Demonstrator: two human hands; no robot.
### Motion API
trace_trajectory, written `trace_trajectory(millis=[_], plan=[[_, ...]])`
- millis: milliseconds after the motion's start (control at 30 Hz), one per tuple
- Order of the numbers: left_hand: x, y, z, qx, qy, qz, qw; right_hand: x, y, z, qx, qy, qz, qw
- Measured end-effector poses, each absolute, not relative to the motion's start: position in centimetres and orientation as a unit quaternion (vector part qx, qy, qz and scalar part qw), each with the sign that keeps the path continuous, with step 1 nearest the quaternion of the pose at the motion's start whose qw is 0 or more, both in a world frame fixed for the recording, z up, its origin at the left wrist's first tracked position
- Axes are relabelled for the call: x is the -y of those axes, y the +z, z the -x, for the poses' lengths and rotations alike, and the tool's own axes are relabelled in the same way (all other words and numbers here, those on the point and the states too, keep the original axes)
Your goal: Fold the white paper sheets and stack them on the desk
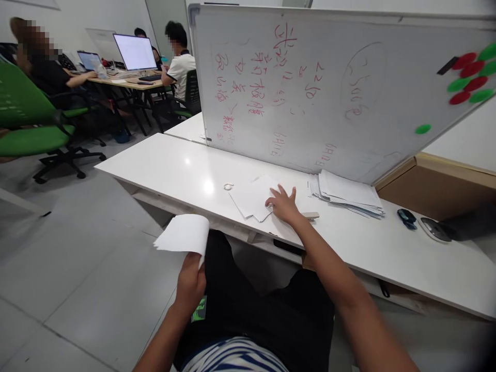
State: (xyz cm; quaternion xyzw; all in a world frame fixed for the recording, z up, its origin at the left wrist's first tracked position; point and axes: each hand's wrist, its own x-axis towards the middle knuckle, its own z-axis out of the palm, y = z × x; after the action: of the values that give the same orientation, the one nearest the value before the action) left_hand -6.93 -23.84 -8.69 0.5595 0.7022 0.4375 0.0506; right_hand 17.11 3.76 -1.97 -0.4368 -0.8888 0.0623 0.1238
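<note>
My left hand [192, 279] is closed on some white paper sheets [184, 233], which curl over above my left thigh, off the desk's front edge. On the white desk, my right hand [283, 203] rests with fingers spread on a small, uneven pile of white papers [253, 199]. Just right of that hand, a beige object like a stapler [310, 215] is partly hidden by my wrist. A small white curled item [228, 186] lies left of the pile; I cannot make out its kind.
A thick paper stack [349, 191] lies to the right, by a whiteboard [329, 88] with red writing and round magnets. Further right are a dark small object [406, 218], a computer mouse [436, 229] and a cardboard box [437, 181]. People sit at desks behind, near a green chair [33, 113].
</note>
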Motion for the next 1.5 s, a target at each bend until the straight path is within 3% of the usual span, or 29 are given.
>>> trace_trajectory(millis=[100, 167, 267, 333, 467, 600, 933, 1133, 1200, 1367, 1500], plan=[[22.8, -8.3, 6.2, -0.647, 0.366, -0.668, -0.031, -0.1, -1.3, -17.0, 0.839, 0.129, 0.46, 0.262], [21.7, -7.3, 5.0, -0.621, 0.349, -0.699, -0.069, 4.3, -0.9, -16.7, 0.763, 0.281, 0.442, 0.377], [20.0, -5.9, 2.8, -0.577, 0.358, -0.73, -0.082, 11.3, -1.0, -16.1, 0.636, 0.6, 0.281, 0.396], [19.2, -5.3, 1.3, -0.553, 0.364, -0.745, -0.082, 14.7, -1.5, -15.6, 0.572, 0.659, 0.262, 0.413], [18.7, -5.3, -1.4, -0.53, 0.346, -0.768, -0.092, 16.8, -3.1, -15.7, 0.484, 0.572, 0.427, 0.506], [18.9, -6.0, -3.3, -0.525, 0.307, -0.791, -0.071, 16.3, -4.3, -17.2, 0.424, 0.516, 0.544, 0.508], [19.4, -5.5, -5.1, -0.515, 0.266, -0.814, 0.034, 16.1, -4.5, -19.7, 0.489, 0.461, 0.538, 0.509], [18.0, -4.7, -3.3, -0.572, 0.361, -0.732, 0.085, 16.2, -3.9, -21.3, 0.575, 0.42, 0.509, 0.484], [17.0, -4.3, -2.3, -0.626, 0.412, -0.644, 0.156, 16.3, -3.7, -21.9, 0.612, 0.406, 0.49, 0.47], [15.4, -3.4, -0.6, -0.587, 0.49, -0.415, 0.492, 16.7, -2.8, -22.7, 0.694, 0.381, 0.433, 0.432], [15.5, -3.6, -0.5, -0.536, 0.569, -0.354, 0.514, 17.0, -2.5, -22.9, 0.704, 0.378, 0.424, 0.426]])
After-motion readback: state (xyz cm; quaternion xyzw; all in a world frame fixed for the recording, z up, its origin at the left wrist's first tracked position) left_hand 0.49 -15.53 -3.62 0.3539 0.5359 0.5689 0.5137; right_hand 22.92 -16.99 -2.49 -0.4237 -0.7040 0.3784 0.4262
